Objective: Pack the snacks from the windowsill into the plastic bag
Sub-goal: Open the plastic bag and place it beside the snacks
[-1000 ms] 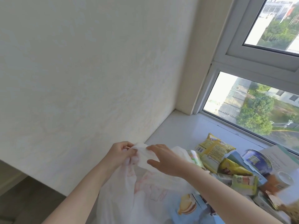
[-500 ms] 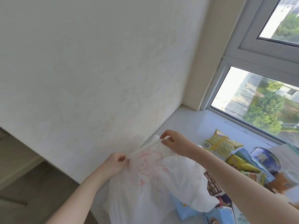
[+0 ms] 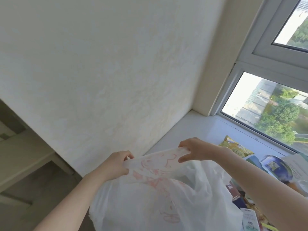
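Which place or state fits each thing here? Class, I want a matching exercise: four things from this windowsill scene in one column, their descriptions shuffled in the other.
Column one
1. plastic bag
2. yellow snack packet
3. left hand
4. blue round container

Column two
A. lies on the windowsill, just beyond the right hand
B. white with red print, its rim stretched between both hands
C. farthest right, past the yellow packet
D. pinches the bag's rim on the wall side

Pairs: 1-B, 2-A, 3-D, 4-C

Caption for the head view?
Left hand and right hand stretch the plastic bag by its rim beside snack packets on the windowsill.
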